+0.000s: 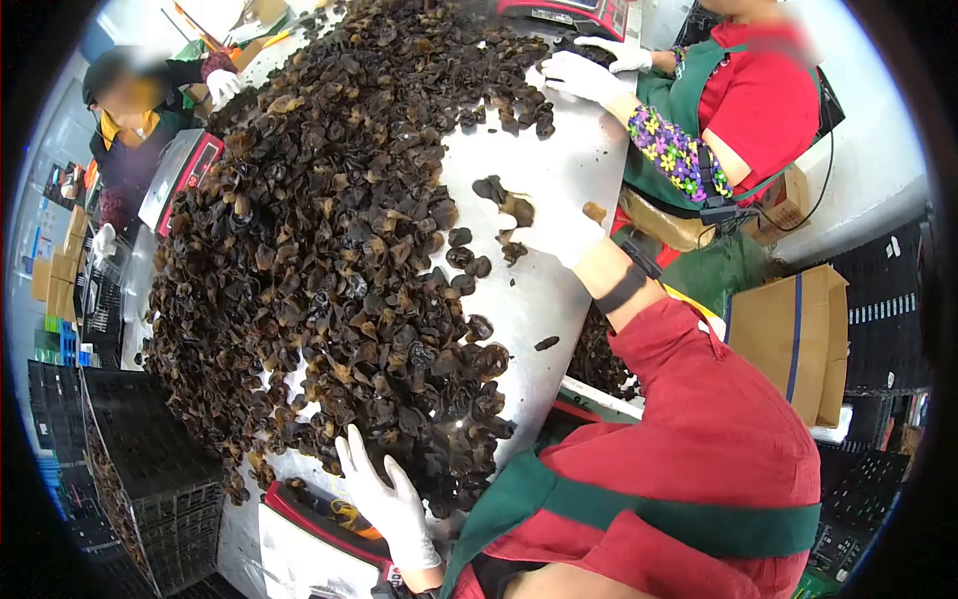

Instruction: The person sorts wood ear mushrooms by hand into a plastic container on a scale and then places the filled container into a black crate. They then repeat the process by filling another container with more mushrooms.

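A broad heap of dark brown wood ear mushrooms (329,200) covers much of the metal table (539,290). My right hand (561,232), in a white glove, is over the metal on the heap's right side. Its fingers curl around a wood ear mushroom (518,209), with other loose pieces touching or close by. Lower down, my left hand (384,504), also gloved in white, has its fingers spread at the heap's near edge and holds nothing. Beside it is a red-and-white scale (324,544) with some mushroom pieces and something yellow at it.
Across the table's right side, a co-worker's gloved hands (589,75) are at the heap near another red scale (574,12). A second person (140,125) stands at the far left by a scale (180,180). Black crates (160,479) and a cardboard box (788,339) flank the table.
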A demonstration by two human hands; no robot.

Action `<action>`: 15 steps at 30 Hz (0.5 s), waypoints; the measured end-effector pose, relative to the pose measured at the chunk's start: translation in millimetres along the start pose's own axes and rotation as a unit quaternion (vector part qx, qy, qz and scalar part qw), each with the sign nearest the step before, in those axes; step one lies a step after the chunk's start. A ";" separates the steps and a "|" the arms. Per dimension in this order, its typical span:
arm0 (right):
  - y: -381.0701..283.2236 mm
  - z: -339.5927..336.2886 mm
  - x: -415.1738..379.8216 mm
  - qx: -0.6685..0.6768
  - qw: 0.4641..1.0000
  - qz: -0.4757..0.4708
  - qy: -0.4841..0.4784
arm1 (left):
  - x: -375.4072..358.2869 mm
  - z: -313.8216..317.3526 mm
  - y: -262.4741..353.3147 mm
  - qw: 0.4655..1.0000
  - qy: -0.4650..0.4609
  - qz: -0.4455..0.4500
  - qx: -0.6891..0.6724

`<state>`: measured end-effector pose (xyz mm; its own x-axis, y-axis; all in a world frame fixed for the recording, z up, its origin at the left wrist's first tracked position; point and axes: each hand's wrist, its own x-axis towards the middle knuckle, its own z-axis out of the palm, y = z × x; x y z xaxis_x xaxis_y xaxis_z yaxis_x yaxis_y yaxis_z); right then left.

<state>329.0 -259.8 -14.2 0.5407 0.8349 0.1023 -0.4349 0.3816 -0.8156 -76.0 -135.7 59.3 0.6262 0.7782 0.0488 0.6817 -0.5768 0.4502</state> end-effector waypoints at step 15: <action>-90.1 -20.9 -157.7 -0.594 0.780 0.187 -0.065 | -9.1 13.5 -4.6 0.998 0.003 0.039 0.043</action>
<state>298.0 -434.2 31.3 0.4243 0.8629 -0.2745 0.4718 -0.4694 -0.7464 -79.7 -143.5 44.7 0.6767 0.7312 0.0867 0.6609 -0.6551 0.3661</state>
